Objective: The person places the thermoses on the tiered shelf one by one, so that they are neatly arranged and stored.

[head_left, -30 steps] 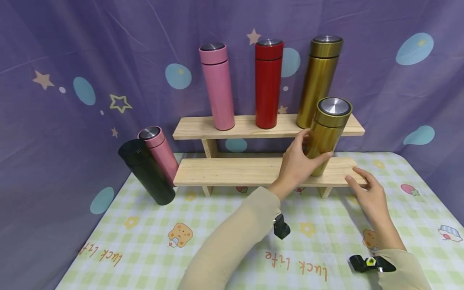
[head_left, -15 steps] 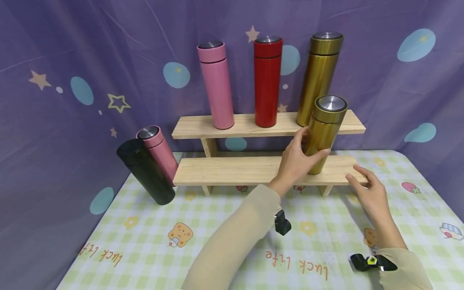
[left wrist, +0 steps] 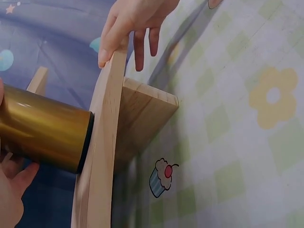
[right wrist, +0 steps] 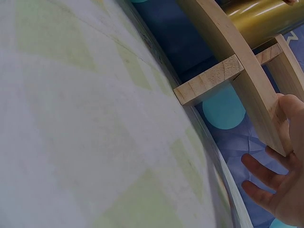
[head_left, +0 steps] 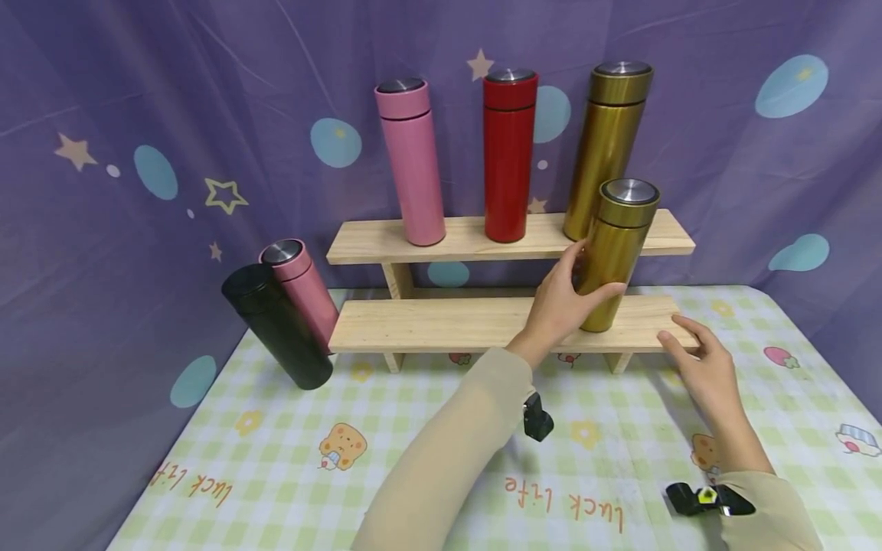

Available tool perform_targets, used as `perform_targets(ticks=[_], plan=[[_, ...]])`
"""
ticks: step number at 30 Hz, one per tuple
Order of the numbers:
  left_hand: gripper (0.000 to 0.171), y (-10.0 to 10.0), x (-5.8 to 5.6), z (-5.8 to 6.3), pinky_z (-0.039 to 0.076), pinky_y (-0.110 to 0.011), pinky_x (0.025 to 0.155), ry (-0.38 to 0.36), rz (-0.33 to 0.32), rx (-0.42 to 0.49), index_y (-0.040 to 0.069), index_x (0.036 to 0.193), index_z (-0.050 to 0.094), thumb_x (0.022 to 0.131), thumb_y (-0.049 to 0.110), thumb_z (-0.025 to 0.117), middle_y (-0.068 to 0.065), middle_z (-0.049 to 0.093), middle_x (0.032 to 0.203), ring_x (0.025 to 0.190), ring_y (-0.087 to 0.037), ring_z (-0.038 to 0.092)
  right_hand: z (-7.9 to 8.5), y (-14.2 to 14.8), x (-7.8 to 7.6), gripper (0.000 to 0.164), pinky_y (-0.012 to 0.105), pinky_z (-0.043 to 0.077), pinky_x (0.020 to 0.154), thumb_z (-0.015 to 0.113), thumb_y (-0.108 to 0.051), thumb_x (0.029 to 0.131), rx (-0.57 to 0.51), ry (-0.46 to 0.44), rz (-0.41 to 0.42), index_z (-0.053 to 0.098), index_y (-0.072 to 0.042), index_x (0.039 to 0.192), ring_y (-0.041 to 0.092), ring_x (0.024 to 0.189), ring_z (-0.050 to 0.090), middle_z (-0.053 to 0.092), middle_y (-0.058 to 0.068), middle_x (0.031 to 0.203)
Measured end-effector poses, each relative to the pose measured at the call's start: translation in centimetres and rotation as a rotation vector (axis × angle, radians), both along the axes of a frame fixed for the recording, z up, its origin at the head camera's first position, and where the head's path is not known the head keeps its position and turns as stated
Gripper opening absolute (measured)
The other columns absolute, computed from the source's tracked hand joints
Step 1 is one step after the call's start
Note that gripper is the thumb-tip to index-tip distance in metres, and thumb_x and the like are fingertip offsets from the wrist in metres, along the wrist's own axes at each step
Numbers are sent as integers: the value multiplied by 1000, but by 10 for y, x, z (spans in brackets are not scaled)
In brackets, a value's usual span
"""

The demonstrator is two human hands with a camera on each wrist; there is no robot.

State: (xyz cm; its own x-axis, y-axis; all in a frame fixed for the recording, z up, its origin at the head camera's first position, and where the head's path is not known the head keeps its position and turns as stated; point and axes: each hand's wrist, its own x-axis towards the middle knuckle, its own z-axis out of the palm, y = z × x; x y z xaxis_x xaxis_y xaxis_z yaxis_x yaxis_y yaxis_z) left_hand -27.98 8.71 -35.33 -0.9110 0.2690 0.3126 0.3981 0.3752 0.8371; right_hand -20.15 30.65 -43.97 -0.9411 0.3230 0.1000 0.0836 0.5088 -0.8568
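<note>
On the checked cloth of the worktop (head_left: 289,467), the right hand (head_left: 703,367) lies with fingers loosely straight, its fingertips touching the right front edge of the lower shelf (head_left: 448,325) and holding nothing. Just beyond, the left hand (head_left: 561,302) wraps its fingers and thumb round the short gold flask (head_left: 616,252), which stands upright on the right part of that shelf. Behind, on the upper shelf (head_left: 468,237), stand a pink flask (head_left: 412,161), a red flask (head_left: 508,153) and a tall gold flask (head_left: 606,145).
</note>
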Motion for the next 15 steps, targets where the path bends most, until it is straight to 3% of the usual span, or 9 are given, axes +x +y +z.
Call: perform_targets(ticks=[3,15], plan=[[83,0,1,-1,42,-30,102,-5,-7,-3,32,152,36,82,53,76,10,50,143,127,-8,49,-1,0,0,71,12,41,64,56,-52,97,0,-2,-4,38,-11,152,23,106,50,40,28,148],[77,-9,6,1,42,-32,102,17,-3,-8,33,154,31,90,50,70,11,50,142,127,-7,49,-2,1,0,70,12,42,64,57,-51,97,-13,5,-5,39,-14,152,7,97,47,42,28,146]])
